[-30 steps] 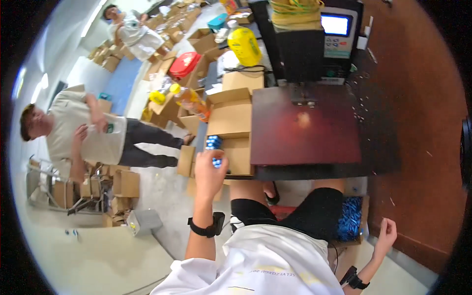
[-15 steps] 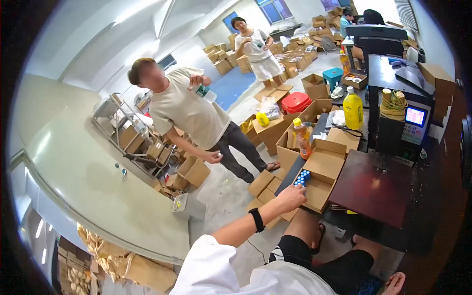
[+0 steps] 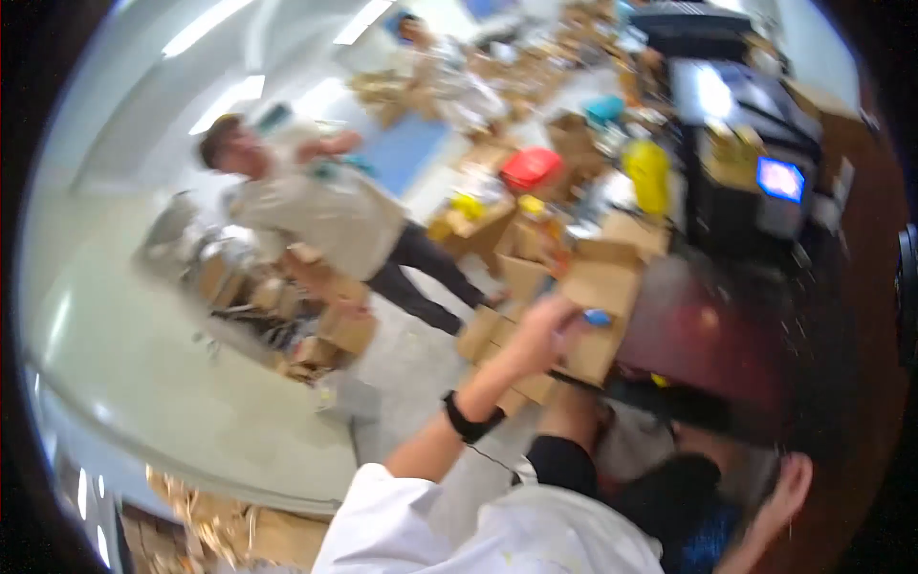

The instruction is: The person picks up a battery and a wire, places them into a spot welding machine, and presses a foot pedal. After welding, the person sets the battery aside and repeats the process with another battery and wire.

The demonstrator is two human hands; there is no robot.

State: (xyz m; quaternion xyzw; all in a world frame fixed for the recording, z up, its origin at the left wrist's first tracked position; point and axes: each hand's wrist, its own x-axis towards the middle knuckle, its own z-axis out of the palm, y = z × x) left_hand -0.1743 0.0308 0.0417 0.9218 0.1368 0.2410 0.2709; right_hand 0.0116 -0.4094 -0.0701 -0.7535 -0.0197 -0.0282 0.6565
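Note:
My left hand (image 3: 547,337), with a black band on its wrist, is over the open cardboard box (image 3: 598,359). Motion smears its fingers, but they look closed at a small blue piece (image 3: 598,317) beside the fingertips, over the box. It matches the bunch of small blue cylinders seen there before; how many there are is blurred. At the lower right, my right hand (image 3: 792,486) is raised beside my leg, near the dark table edge, its fingers loosely apart and nothing visible in them.
A dark red plate (image 3: 703,311) lies right of the box, before a black machine with a lit screen (image 3: 781,179). A yellow bottle (image 3: 648,180), an orange bottle (image 3: 553,244) and a red lid (image 3: 532,168) stand beyond. One person (image 3: 320,206) stands at left, another further back.
The whole view has shifted and blurred. My left hand has moved up and right over the box, the blue piece shifting with it. My right hand has risen further into view.

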